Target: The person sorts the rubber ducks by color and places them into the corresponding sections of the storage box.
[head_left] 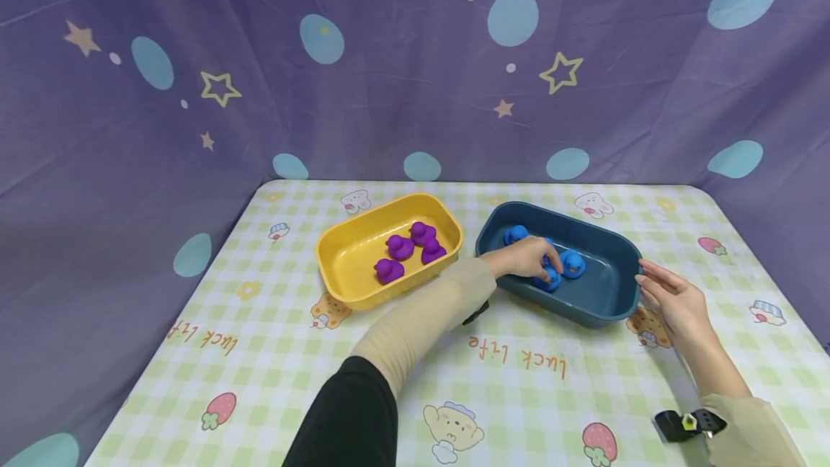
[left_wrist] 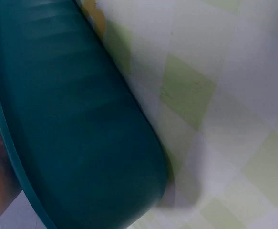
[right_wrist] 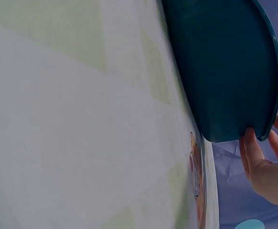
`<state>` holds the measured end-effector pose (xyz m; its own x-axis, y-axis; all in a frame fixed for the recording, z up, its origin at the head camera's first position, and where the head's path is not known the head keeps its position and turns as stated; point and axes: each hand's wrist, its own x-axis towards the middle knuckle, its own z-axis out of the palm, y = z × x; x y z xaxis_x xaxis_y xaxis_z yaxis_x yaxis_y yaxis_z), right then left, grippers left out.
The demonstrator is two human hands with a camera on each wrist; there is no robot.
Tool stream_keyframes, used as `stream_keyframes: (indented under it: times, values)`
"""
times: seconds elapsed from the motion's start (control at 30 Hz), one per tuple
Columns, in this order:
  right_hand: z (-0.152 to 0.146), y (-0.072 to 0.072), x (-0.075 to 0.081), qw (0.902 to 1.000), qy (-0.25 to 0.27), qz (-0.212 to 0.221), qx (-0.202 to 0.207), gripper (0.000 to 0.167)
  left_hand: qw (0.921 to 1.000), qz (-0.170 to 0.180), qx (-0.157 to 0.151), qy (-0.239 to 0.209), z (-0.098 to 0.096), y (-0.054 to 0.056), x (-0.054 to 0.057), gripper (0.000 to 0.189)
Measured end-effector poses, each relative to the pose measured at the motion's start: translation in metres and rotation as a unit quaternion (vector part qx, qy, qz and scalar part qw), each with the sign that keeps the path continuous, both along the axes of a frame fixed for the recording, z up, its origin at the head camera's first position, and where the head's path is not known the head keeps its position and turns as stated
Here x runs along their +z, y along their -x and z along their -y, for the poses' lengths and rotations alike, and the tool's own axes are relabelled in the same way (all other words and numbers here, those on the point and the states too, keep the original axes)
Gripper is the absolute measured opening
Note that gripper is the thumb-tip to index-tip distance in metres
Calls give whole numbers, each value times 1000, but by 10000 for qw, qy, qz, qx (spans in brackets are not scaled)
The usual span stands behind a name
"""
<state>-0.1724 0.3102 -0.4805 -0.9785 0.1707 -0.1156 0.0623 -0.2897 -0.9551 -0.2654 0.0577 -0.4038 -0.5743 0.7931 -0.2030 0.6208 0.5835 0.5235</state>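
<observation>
My left hand (head_left: 527,258) reaches into a dark teal bin (head_left: 612,287), and its fingers pinch a blue rubber duck (head_left: 548,281). Right beside those fingertips lies another blue duck (head_left: 573,264), and a further blue duck (head_left: 516,234) sits toward the bin's left end. The left wrist view has mostly the outer wall of the bin (left_wrist: 81,129). At the bin's right end my right hand (head_left: 677,301) holds the rim. Seen from the right wrist, the fingers (right_wrist: 253,148) of that hand rest on the outer wall and around the rim.
A yellow bin (head_left: 337,258) stands to the left with several purple rubber ducks (head_left: 389,271) in it. Both bins are on a table with a green-and-white checked cloth (head_left: 259,380). Behind the table hangs a purple curtain (head_left: 415,92) with stars and ovals.
</observation>
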Motion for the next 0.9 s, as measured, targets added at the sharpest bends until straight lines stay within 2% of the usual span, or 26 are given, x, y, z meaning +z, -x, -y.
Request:
stream_keyframes:
  times: [0.3,0.37,0.43,0.53,0.6,0.67,0.73,0.8,0.83,0.9]
  values:
    - [0,0,7,9992,-369,80,124,35,10000,-57,20,-36,2,-1,1,24]
    - [-2,1,7,9975,-667,116,183,36,9999,-85,30,-49,3,-2,3,24]
    - [-6,2,6,9915,-1260,149,284,40,9999,-74,74,-99,4,-3,5,24]
    - [-15,9,-3,9666,-2540,246,233,48,9996,-132,110,-245,8,-5,7,24]
    - [-21,13,-10,9399,-3401,285,150,54,9991,-171,130,-368,10,-7,10,23]
    - [-27,19,-17,9194,-3924,267,-15,57,9984,-263,93,-485,13,-9,11,23]
    - [-31,24,-23,9082,-4183,139,-113,56,9978,-323,63,-572,16,-12,13,23]
    - [-33,27,-24,8921,-4512,-21,-213,54,9971,-398,53,-648,20,-15,15,23]
    - [-32,27,-22,8872,-4606,-128,-255,52,9965,-430,56,-709,22,-17,16,23]
    - [-22,20,-2,8795,-4751,-231,-171,50,9953,-509,119,-814,26,-21,17,22]
